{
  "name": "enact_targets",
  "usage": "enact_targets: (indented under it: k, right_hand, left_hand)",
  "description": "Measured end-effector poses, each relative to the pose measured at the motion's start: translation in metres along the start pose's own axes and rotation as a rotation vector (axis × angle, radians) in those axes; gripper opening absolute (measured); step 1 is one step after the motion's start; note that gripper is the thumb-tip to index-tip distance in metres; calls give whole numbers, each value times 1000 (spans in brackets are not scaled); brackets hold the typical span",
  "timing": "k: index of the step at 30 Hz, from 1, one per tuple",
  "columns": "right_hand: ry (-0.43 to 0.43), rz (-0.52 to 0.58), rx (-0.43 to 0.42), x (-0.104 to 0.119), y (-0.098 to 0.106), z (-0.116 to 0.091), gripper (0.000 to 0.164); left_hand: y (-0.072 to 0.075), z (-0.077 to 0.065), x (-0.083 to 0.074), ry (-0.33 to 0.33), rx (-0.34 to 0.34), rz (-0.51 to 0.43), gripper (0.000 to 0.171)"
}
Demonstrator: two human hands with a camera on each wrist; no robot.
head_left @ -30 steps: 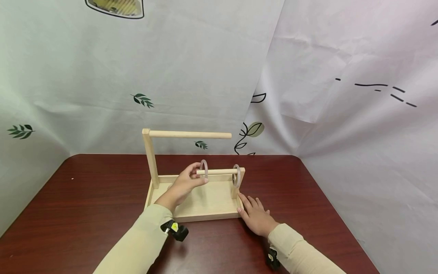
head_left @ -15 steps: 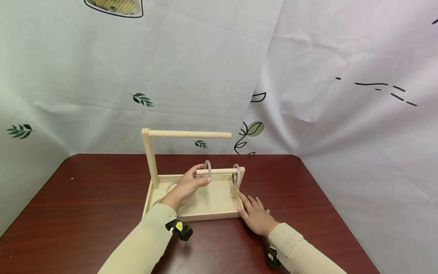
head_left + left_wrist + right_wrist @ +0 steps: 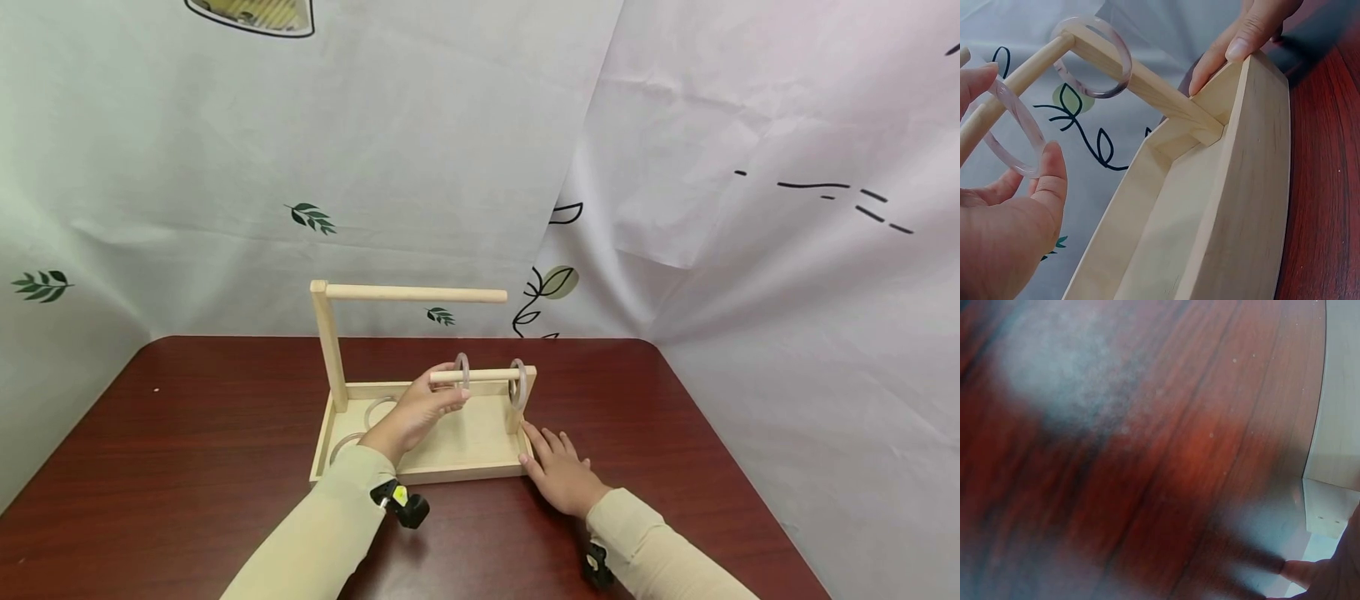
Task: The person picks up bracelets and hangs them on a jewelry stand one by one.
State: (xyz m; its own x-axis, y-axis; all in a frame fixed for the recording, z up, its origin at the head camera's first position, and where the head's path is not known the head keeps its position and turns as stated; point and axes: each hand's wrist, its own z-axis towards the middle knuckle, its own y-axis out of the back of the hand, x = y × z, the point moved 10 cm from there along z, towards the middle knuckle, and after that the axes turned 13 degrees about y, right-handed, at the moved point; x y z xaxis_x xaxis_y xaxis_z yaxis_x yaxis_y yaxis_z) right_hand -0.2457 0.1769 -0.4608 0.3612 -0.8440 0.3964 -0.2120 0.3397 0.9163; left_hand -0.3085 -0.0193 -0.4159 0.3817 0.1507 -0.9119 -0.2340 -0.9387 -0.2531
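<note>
My left hand point(image 3: 416, 417) pinches a pale, translucent bangle point(image 3: 1024, 119) between thumb and fingers. That bangle stands upright around the lower wooden rod point(image 3: 491, 375), near its free left end. A second bangle point(image 3: 522, 387) hangs on the same rod, close to the right post. The rod belongs to a light wooden rack with a shallow tray point(image 3: 472, 475) as its base. With fingers extended, my right hand point(image 3: 562, 479) rests against the tray's right end. Two more bangles lie in the tray's left part: one at the back point(image 3: 368, 412), another nearer the front point(image 3: 333, 452), partly behind my left wrist.
A taller post point(image 3: 330, 350) rises at the tray's left, carrying a longer upper rod point(image 3: 416, 294) above and behind the lower one. The rack stands on a dark red-brown table point(image 3: 225, 417). White printed cloth point(image 3: 450, 167) hangs behind and at the sides.
My left hand has slid the pinched bangle a little to the right along the lower rod. More of the two bangles in the tray now shows. My right hand has stayed put.
</note>
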Motion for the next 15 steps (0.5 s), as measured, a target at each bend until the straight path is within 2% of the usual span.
enact_targets:
  k: [15]
  right_hand:
    - [-2,-1,8,-1,-1,0,57]
  left_hand:
    - [-9,2,4,-8,43,-10,63]
